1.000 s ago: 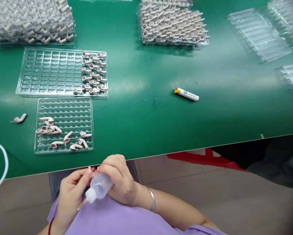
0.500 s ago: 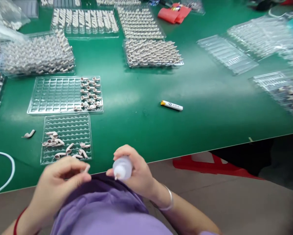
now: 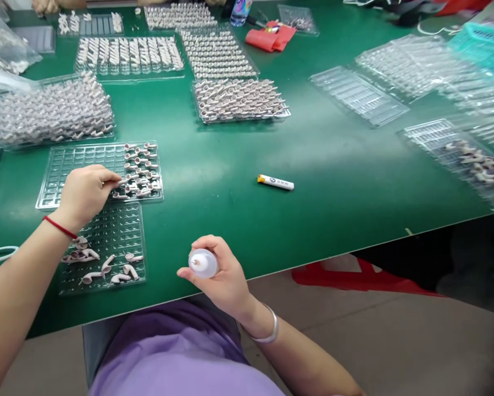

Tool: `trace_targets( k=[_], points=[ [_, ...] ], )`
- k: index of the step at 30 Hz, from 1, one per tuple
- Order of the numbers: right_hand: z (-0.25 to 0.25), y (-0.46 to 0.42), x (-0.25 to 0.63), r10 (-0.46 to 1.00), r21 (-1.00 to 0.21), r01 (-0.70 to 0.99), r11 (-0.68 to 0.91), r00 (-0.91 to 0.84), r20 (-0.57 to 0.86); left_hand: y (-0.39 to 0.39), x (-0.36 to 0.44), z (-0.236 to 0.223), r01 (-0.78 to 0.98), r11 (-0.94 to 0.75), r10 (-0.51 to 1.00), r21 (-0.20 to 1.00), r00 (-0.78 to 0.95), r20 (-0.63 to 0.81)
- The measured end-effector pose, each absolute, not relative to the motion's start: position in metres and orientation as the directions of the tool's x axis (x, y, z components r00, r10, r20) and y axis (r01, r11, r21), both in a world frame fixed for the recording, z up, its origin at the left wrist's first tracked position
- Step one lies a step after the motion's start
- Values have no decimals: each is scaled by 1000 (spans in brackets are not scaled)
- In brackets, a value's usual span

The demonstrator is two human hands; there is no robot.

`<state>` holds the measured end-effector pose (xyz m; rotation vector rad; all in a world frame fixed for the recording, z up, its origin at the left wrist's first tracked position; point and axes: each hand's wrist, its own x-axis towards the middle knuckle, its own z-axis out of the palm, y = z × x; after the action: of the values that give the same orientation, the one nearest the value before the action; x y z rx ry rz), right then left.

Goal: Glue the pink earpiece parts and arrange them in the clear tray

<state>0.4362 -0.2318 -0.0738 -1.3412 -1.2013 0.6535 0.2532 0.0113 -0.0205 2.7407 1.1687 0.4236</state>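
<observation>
My left hand reaches over a clear compartment tray on the green table and pinches a small pale pink earbud shell at the tray's filled right columns. My right hand stays near the table's front edge, wrapped round a small translucent squeeze bottle whose nozzle points toward me. A second clear tray with several loose pink shells lies just in front of my left wrist.
A white tube with a yellow cap lies mid-table. Stacked trays full of shells stand further back, empty clear trays at the right. A red cloth lies at the far side. A red stool sits under the table edge.
My left hand has moved from my lap up and forward onto the far tray with the shell. My right hand with the bottle rose slightly. The view tilted up.
</observation>
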Motion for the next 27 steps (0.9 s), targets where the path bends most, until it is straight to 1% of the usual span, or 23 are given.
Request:
trace_targets(
  k=[3,6,8,9,10,12,14,15,17,23,27],
  points=[
    [-75,-232,437,907,-950,264,168,336,254,7,252,-14,685,-693,721,226,669,182],
    [-75,-233,437,903,-959,236,158,358,237,-10,251,-5,703,-672,740,233,639,208],
    [-75,-233,437,903,-965,207,162,364,230,-30,250,0,692,-675,738,257,636,227],
    [-75,-233,436,903,-966,198,165,365,228,-41,249,2,672,-686,726,278,654,211],
    [-75,-233,436,902,-967,194,166,366,228,-53,247,3,637,-704,702,314,689,177],
    [-75,-233,435,901,-967,198,162,370,227,-74,243,4,598,-713,648,366,761,20],
    [-75,-233,435,899,-966,206,156,376,225,-88,238,3,605,-702,603,376,786,-138],
    [-75,-233,435,898,-966,209,152,379,223,-93,236,2,615,-695,591,373,784,-191],
    [-75,-234,435,899,-967,214,141,381,216,-97,233,0,625,-686,579,372,779,-242],
    [-75,-235,436,912,-974,196,117,367,183,-95,234,-5,624,-683,576,378,779,-245],
    [-76,-237,437,919,-979,182,96,363,157,-94,227,-4,620,-643,605,449,771,-198]
  ],
)
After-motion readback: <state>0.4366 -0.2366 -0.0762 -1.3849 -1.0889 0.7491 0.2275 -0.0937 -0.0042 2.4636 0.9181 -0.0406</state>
